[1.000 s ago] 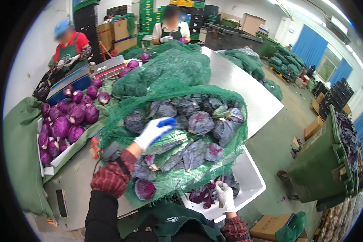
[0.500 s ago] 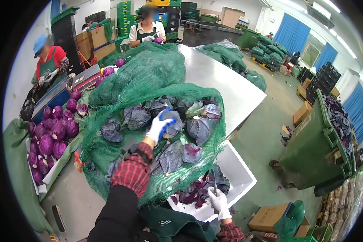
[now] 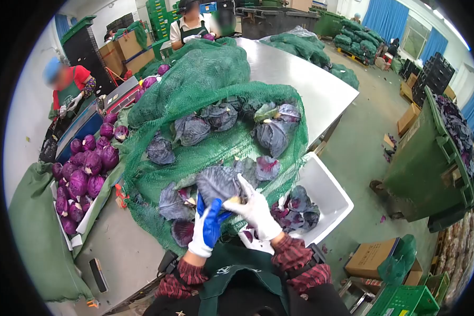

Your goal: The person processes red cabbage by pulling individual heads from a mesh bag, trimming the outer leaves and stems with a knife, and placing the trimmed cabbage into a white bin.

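Note:
A dark red cabbage with loose outer leaves (image 3: pixel 217 184) is held between my two hands, low over the green mesh sack (image 3: pixel 158 121). My left hand (image 3: pixel 207 229), in a white glove with a blue palm, grips it from below left. On its right side, my right hand (image 3: pixel 255 210), in a white glove, has its fingers curled against the leaves near the pale stem end. Whether the knife is still in my right hand is hidden. Several unpeeled cabbages (image 3: pixel 271 136) lie inside the sack, with loose leaves (image 3: pixel 175 204) nearer to me.
A white bin (image 3: pixel 326 192) holding leaves stands right of the sack. Peeled purple cabbages (image 3: pixel 84 168) fill a box at left. A black-handled object (image 3: pixel 98 275) lies on the near table. Two co-workers stand beyond. A green wheeled bin (image 3: pixel 426 168) is at right.
My left hand has drawn a cabbage out of the group toward me. My right hand has come up from the white bin to meet it. The view has shifted slightly.

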A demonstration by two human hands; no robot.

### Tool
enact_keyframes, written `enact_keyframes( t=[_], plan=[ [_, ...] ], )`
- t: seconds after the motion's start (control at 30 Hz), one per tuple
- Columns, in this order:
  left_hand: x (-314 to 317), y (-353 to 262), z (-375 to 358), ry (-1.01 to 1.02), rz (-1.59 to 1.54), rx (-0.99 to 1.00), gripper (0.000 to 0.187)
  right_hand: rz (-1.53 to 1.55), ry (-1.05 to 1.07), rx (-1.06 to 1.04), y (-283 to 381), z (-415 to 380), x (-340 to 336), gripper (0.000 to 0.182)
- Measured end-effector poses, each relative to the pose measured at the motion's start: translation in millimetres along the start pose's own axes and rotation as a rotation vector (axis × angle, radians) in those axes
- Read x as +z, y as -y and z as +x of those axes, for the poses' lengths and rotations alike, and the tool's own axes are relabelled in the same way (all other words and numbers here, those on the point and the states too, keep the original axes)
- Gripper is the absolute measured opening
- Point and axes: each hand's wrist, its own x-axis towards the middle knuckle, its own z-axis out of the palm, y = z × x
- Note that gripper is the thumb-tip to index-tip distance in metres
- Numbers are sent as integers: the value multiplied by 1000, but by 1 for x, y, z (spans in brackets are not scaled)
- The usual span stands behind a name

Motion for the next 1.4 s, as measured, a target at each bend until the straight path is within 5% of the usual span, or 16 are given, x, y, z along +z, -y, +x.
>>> enact_keyframes(
  t=[0.1,0.17,0.23,0.37,0.4,0.5,0.57,0.63,0.73,1.1,1.2,1.4],
  plan=[
    [-21,-12,-12,39,560,45,66,422,9,64,-42,21,-1,66],
    [-35,-17,11,69,1365,583,59,503,-30,102,-56,35,-8,49],
    [-6,-37,29,99,1498,775,50,304,-54,172,-45,37,-22,40],
    [22,-23,89,225,1765,788,66,240,-155,82,-45,32,-23,43],
    [27,-26,99,245,1781,707,71,48,-262,80,-52,32,-20,42],
    [41,-28,109,194,1844,607,69,187,-352,52,-63,3,-26,40],
    [38,-21,112,171,1866,580,69,-273,-380,-207,-71,-21,-33,42],
    [24,-5,120,152,1600,622,69,-405,-373,-164,-69,-35,-29,42],
    [33,-4,113,172,1610,608,70,-596,-473,-194,-89,-31,-16,34],
    [52,4,122,164,1699,760,67,-517,-390,-276,-100,2,-26,10],
    [59,2,119,199,1762,803,64,-629,-197,-150,-95,2,-29,12],
    [58,7,125,102,1699,770,63,-629,-139,-24,-69,23,-36,16]
  ],
)
